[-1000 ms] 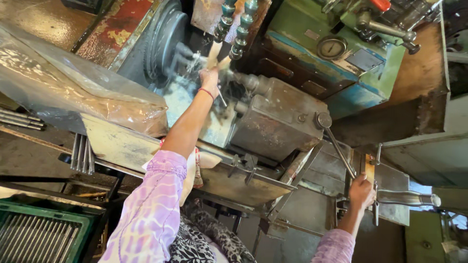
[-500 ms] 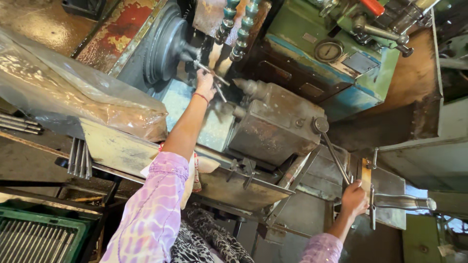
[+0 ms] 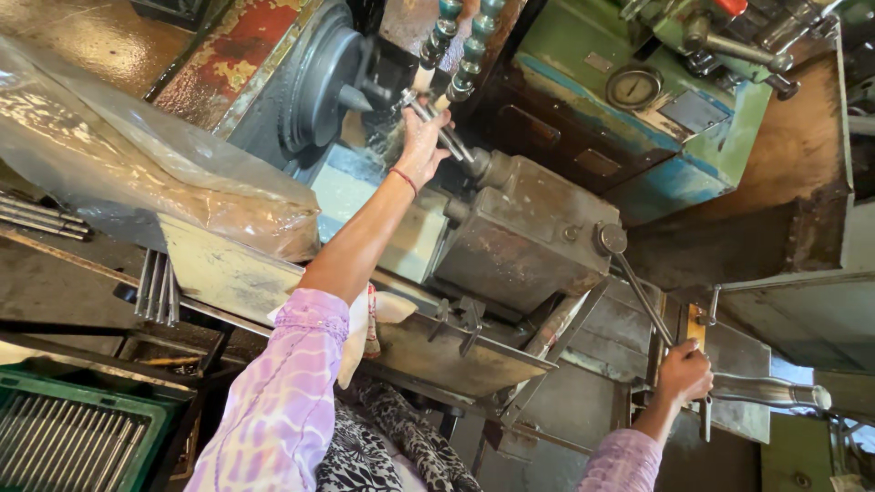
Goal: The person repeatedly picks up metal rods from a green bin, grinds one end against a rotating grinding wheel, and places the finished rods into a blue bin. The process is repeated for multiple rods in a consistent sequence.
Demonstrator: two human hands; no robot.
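The thin metal rod (image 3: 436, 126) sits at the mouth of the lathe's dark round chuck (image 3: 328, 87), under the beaded coolant hoses (image 3: 456, 41). Your left hand (image 3: 421, 144) reaches up to it, fingers curled around the rod. Down at the lower right, your right hand (image 3: 684, 372) is closed on the long lever handle (image 3: 652, 305) beside the rusty grey turret block (image 3: 524, 237). A green crate of rods (image 3: 73, 442) sits at the bottom left.

I see a thin steel rod (image 3: 437, 128) slanting beside the chuck (image 3: 324, 87); long lever (image 3: 652, 305) angled downward.
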